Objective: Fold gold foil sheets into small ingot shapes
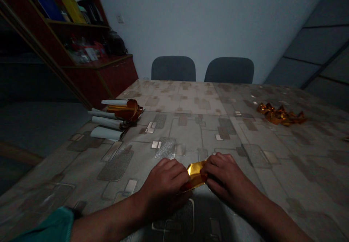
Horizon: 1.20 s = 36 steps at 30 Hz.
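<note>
gold foil piece: light, creasable, held by its ends

the left hand [169, 176] and the right hand [222, 171] are close together, each with fingers curled in and pinching one end of the gold foil piece [195, 174]. some fingertips are hidden, so the exact grip under the piece cannot be told. the piece is held at the near side of the counter [196, 125], roughly midway between its left and right edges; the near edge itself is out of view.

assessment of handling: the piece is judged very light and thin, paper-like, soft enough to crease under thumb pressure. its shiny face is probably somewhat slick. it should be easily dented or torn if pulled hard. recommended hold: a gentle pinch at the two ends or along a folded edge, keeping pressure off the open middle.

beyond the hands, a sheaf of curled sheets [125, 109], gold on one face and pale on the other, lies by the counter's left edge. a cluster of folded gold pieces [280, 114] sits toward the right edge. two chairs [173, 68] stand behind the far edge.
</note>
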### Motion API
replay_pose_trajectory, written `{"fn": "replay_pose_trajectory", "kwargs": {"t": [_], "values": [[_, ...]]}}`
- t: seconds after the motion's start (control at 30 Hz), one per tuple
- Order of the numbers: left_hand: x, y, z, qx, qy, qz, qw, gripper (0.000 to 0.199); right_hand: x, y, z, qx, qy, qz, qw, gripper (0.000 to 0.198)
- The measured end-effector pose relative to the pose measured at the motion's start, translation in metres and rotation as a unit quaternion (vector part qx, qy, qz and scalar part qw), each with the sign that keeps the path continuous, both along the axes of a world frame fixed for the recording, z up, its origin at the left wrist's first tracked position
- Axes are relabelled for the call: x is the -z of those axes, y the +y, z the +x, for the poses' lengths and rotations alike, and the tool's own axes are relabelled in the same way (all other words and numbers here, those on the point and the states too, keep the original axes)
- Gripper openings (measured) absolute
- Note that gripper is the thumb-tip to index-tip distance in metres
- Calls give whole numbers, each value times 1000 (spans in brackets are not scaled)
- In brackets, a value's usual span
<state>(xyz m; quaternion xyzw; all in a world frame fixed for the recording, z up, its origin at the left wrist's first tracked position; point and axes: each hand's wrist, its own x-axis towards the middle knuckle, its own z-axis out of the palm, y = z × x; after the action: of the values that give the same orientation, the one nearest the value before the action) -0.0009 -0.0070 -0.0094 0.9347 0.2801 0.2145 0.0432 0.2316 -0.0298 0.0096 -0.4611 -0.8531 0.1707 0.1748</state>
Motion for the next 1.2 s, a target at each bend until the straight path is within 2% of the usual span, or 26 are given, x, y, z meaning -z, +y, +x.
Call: {"fn": "replay_pose_trajectory", "kwargs": {"t": [0.27, 0.47, 0.6, 0.73, 1.2], "values": [[-1, 1, 1, -46, -31, -34, 998, 18, 0, 5, 4, 21, 16, -27, 999, 7], [-7, 4, 2, -97, -22, -125, 987, 12, 6, 10, 2, 38, 54, -36, 997, 12], [-8, 6, 3, -113, -17, -157, 981, 11, 7, 12, 2, 46, 47, -27, 997, 12], [-9, 6, 1, -102, -18, -163, 981, 11, 4, 12, 5, 47, 35, -27, 998, 8], [-7, 5, 0, -96, -5, -136, 986, 10, -1, 13, 11, 21, 32, -31, 999, 10]]}}
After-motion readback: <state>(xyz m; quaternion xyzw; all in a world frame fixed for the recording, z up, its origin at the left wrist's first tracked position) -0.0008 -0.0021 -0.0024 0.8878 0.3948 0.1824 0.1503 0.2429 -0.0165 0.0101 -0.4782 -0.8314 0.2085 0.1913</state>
